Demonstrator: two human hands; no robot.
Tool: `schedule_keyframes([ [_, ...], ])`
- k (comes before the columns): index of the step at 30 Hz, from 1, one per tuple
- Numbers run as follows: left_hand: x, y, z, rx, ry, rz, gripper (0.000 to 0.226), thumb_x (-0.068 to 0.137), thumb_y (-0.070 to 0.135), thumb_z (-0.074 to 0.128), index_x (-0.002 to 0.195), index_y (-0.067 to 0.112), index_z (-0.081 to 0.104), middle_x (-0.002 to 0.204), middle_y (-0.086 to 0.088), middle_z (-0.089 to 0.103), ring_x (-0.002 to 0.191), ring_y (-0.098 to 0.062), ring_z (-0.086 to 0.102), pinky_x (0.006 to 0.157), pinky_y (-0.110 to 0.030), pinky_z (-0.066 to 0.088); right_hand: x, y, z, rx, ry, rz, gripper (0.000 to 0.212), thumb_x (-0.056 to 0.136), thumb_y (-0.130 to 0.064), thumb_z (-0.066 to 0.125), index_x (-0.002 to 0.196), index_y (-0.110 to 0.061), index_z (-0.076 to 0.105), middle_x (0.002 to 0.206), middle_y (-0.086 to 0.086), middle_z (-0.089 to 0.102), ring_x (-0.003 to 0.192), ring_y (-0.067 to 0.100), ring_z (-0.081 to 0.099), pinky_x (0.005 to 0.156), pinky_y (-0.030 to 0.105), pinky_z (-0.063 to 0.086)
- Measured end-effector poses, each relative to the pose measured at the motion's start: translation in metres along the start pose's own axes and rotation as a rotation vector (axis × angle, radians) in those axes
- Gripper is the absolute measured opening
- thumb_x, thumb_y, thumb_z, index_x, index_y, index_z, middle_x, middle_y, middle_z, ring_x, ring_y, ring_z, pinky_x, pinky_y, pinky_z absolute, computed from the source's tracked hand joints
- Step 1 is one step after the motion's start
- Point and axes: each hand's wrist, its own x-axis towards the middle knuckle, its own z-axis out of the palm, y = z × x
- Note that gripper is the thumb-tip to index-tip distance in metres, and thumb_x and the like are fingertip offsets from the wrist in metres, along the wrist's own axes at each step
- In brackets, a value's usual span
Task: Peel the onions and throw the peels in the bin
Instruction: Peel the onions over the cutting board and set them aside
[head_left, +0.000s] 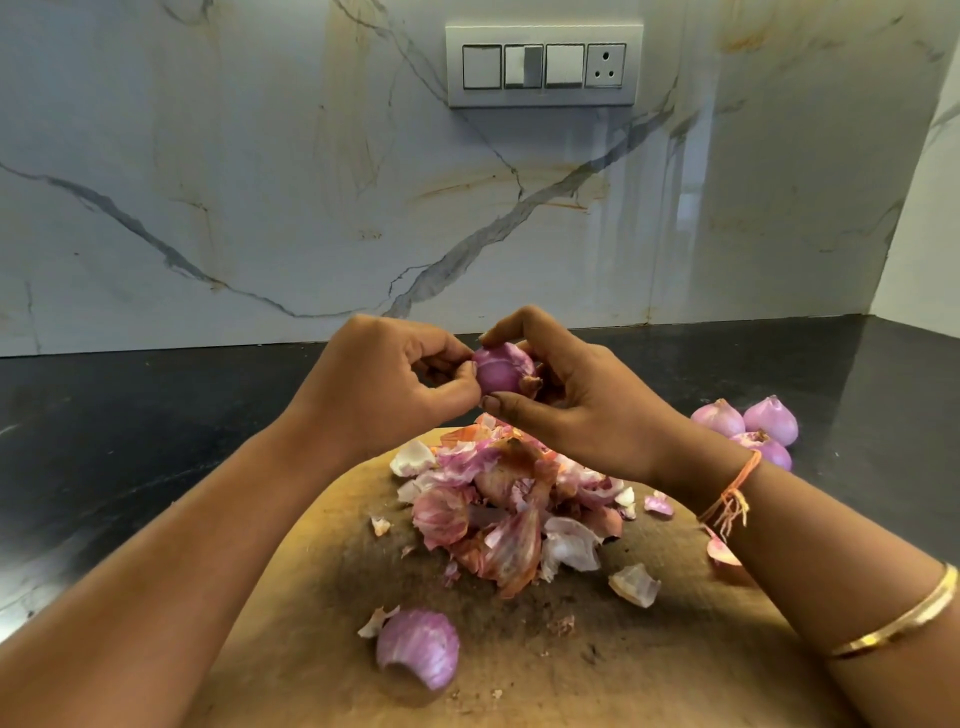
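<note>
A: Head view: small purple onion (503, 370) was aloft over the wooden board (649, 670); right hand (571, 405) curled round it, left hand (387, 376) pinched its skin.
B: Step wanted a firm right grip and a steady pull rootward.

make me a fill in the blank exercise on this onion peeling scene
1. The left hand and right hand grip one purple ____ above the pile of peels.
2. The peels lie on a cutting board made of ____.
3. The loose onions sit on the black countertop on the person's ____ side.
4. The switch panel on the wall holds ____ switches and one socket.
Missing words: onion; wood; right; three.
</note>
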Motion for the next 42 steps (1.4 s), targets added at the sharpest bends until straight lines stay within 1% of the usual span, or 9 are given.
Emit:
schedule_keyframes([
  [7,0.0,-0.004,0.0,0.09,-0.001,0.125,0.034,0.078,0.034,0.052,0.083,0.012,0.078,0.062,0.005,0.069,0.062,-0.009,0.062,0.049,-0.024,0.047,-0.001,0.0,-0.001,0.01,-0.008,-0.003,0.031,0.09,-0.02,0.066,0.115,-0.017,0.047,0.094,0.007,0.066,0.074,0.029,0.061,0.067,0.043,0.052],
  [20,0.002,-0.011,0.004,0.112,0.043,0.186,0.036,0.084,0.031,0.047,0.077,0.007,0.073,0.057,0.007,0.058,0.06,-0.01,0.053,0.048,-0.015,0.037,-0.001,0.0,0.0,0.175,-0.003,0.034,0.029,0.088,-0.022,0.068,0.111,-0.019,0.05,0.097,0.014,0.063,0.086,0.039,0.059,0.076,0.053,0.051],
  [25,0.003,-0.013,0.006,-0.034,0.051,0.068,0.023,0.09,0.026,0.047,0.083,0.015,0.065,0.066,0.018,0.055,0.062,-0.004,0.054,0.052,-0.011,0.038,0.001,-0.003,0.0,0.26,-0.01,0.023,0.03,0.086,-0.019,0.068,0.109,-0.025,0.049,0.106,0.008,0.063,0.093,0.038,0.061,0.08,0.051,0.052],
  [28,0.003,-0.015,0.012,-0.157,-0.014,-0.103,0.024,0.09,0.031,0.044,0.081,0.019,0.062,0.065,0.0,0.061,0.06,-0.018,0.055,0.057,-0.035,0.045,0.0,-0.002,0.0,0.247,-0.008,0.004,0.032,0.088,-0.014,0.067,0.113,-0.022,0.048,0.105,0.005,0.063,0.092,0.036,0.062,0.079,0.05,0.053],
  [30,0.003,-0.015,0.014,-0.217,-0.057,-0.188,0.025,0.095,0.029,0.046,0.08,0.017,0.062,0.065,-0.005,0.06,0.058,-0.018,0.054,0.06,-0.041,0.047,0.0,-0.002,0.001,0.222,-0.001,-0.006,0.033,0.088,-0.011,0.066,0.115,-0.019,0.048,0.105,0.005,0.062,0.091,0.034,0.062,0.078,0.049,0.054],
  [33,0.004,-0.015,0.015,-0.24,-0.077,-0.268,0.025,0.1,0.018,0.046,0.084,0.009,0.063,0.066,-0.002,0.059,0.058,-0.007,0.054,0.065,-0.041,0.051,0.0,-0.003,0.001,0.216,0.003,-0.009,0.035,0.088,-0.008,0.066,0.117,-0.018,0.049,0.106,0.005,0.062,0.092,0.031,0.063,0.079,0.047,0.054],
  [36,0.004,-0.017,0.015,-0.232,-0.093,-0.339,0.025,0.099,0.019,0.046,0.084,0.01,0.063,0.067,-0.002,0.06,0.057,-0.005,0.054,0.066,-0.038,0.052,0.0,-0.005,-0.001,0.232,0.002,-0.013,0.037,0.088,-0.007,0.065,0.118,-0.02,0.048,0.106,0.005,0.062,0.092,0.032,0.063,0.08,0.046,0.054],
  [40,0.002,-0.018,0.01,-0.137,-0.138,-0.385,0.025,0.094,0.021,0.055,0.074,0.019,0.069,0.066,0.001,0.067,0.059,-0.011,0.058,0.059,-0.026,0.048,0.0,-0.006,-0.004,0.238,0.017,-0.015,0.039,0.089,-0.008,0.065,0.119,-0.025,0.047,0.107,0.007,0.061,0.09,0.034,0.063,0.079,0.047,0.054],
  [42,0.002,-0.015,0.006,-0.061,-0.211,-0.355,0.028,0.091,0.024,0.058,0.068,0.023,0.073,0.059,0.005,0.066,0.051,-0.01,0.053,0.051,-0.019,0.04,0.0,-0.005,-0.004,0.224,0.014,0.003,0.04,0.089,-0.009,0.065,0.121,-0.026,0.047,0.106,0.003,0.061,0.09,0.032,0.063,0.08,0.045,0.054],
])
